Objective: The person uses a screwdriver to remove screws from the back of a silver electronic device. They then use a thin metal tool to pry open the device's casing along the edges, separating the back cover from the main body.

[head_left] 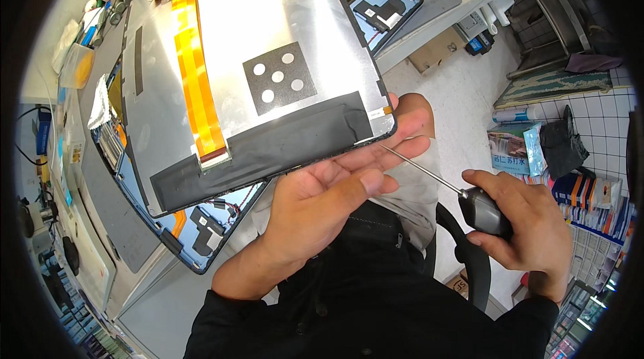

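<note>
A tablet's display panel (235, 57), its silvery back up, is tilted in front of me. An orange ribbon cable (191, 57) and a wide strip of black tape (288, 141) lie on that back. My left hand (322, 191) holds the panel's near right corner, some fingers underneath and the thumb outside the edge. In my right hand (523, 225) is a screwdriver (486, 211) with a dark handle. Its thin metal shaft points at that corner, the tip close to the edge; whether it touches, I cannot tell. Beneath the panel lies the opened blue tablet housing (231, 215), mostly hidden.
A grey mat (144, 245) lies on the table under the housing. Small tools and a clear container (79, 67) crowd the left side. To the right are a blue package (513, 148), a black bag (563, 144) and a chair armrest (469, 265).
</note>
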Demonstrator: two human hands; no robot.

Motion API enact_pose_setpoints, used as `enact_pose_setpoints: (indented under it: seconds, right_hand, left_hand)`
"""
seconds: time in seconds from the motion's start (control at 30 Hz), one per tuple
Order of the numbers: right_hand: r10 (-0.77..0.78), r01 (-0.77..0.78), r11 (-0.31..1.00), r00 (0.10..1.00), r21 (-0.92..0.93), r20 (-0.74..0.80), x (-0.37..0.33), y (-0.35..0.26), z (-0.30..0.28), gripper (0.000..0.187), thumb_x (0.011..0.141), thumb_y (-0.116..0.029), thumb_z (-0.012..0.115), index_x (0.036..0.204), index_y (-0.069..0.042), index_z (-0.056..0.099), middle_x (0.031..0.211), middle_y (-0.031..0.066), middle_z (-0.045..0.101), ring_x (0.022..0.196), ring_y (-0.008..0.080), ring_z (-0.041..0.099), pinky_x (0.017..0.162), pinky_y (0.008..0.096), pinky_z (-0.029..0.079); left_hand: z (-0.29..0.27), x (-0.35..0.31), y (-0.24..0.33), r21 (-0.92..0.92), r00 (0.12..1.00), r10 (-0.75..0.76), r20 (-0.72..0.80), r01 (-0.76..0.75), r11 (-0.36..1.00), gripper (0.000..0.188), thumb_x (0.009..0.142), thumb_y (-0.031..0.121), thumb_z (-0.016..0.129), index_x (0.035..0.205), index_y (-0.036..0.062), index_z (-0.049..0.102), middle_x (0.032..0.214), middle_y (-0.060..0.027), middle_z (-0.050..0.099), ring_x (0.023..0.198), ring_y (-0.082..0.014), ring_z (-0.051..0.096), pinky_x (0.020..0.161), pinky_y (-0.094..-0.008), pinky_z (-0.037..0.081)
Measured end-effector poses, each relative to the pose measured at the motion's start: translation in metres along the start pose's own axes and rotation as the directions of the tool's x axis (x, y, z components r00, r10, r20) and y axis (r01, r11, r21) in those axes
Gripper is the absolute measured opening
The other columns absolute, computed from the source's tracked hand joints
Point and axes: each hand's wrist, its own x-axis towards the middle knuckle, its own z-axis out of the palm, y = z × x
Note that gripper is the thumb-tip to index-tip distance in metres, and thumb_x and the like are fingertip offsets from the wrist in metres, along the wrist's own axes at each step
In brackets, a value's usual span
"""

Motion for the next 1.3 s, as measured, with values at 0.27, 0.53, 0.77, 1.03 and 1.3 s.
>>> enact_pose_setpoints:
  seconds: [0.27, 0.53, 0.77, 1.03, 1.3]
  right_hand:
    - [-0.007, 0.009, 1.000, 0.994, 0.021, -0.112, -0.005, 0.003, 0.000, 0.065, 0.072, -0.028, 0.078, 0.130, -0.007, 0.056, 0.077, 0.0105, 0.058, 0.061, 0.0282, 0.059, 0.055, 0.0361, 0.046]
    - [0.004, -0.004, 1.000, 0.995, 0.005, -0.100, -0.003, 0.000, -0.002, 0.065, 0.070, -0.024, 0.078, 0.129, -0.007, 0.056, 0.077, 0.0117, 0.059, 0.061, 0.0293, 0.059, 0.055, 0.0373, 0.047]
    - [0.017, -0.018, 1.000, 0.995, -0.013, -0.099, -0.002, -0.002, -0.004, 0.065, 0.068, -0.022, 0.078, 0.127, -0.007, 0.057, 0.074, 0.0110, 0.057, 0.058, 0.0292, 0.058, 0.053, 0.0380, 0.045]
    - [0.026, -0.034, 0.995, 0.996, -0.091, -0.090, -0.001, -0.007, -0.008, 0.064, 0.068, -0.022, 0.077, 0.127, -0.007, 0.058, 0.075, 0.0108, 0.057, 0.059, 0.0287, 0.058, 0.054, 0.0377, 0.046]
    - [0.077, -0.081, 0.994, 0.996, -0.078, -0.051, -0.003, -0.008, -0.007, 0.068, 0.063, -0.026, 0.078, 0.124, -0.006, 0.059, 0.080, 0.0133, 0.062, 0.066, 0.0308, 0.061, 0.059, 0.0383, 0.046]
  left_hand:
    - [0.000, -0.001, -0.001, -0.035, 1.000, 0.001, 0.006, -0.001, 0.999, 0.067, 0.092, 0.003, 0.053, 0.149, -0.0066, 0.019, 0.147, -0.0312, 0.036, 0.133, -0.0360, 0.046, 0.091, -0.0297, 0.053]
    - [0.002, -0.001, 0.001, -0.011, 1.000, 0.001, -0.008, -0.001, 1.000, 0.067, 0.092, 0.002, 0.053, 0.149, -0.0079, 0.019, 0.147, -0.0322, 0.036, 0.133, -0.0370, 0.046, 0.090, -0.0301, 0.053]
    - [0.001, -0.001, 0.002, -0.002, 1.000, 0.004, 0.004, -0.004, 1.000, 0.067, 0.092, 0.002, 0.053, 0.149, -0.0083, 0.019, 0.146, -0.0328, 0.036, 0.132, -0.0377, 0.046, 0.092, -0.0311, 0.053]
    - [0.001, -0.001, 0.002, 0.009, 1.000, 0.001, -0.004, -0.001, 1.000, 0.067, 0.092, 0.003, 0.054, 0.149, -0.0083, 0.020, 0.145, -0.0327, 0.037, 0.131, -0.0372, 0.047, 0.092, -0.0301, 0.053]
    - [0.002, -0.001, 0.003, 0.024, 1.000, -0.003, -0.012, 0.003, 1.000, 0.068, 0.092, 0.004, 0.055, 0.148, -0.0083, 0.020, 0.145, -0.0325, 0.038, 0.131, -0.0369, 0.048, 0.092, -0.0302, 0.053]
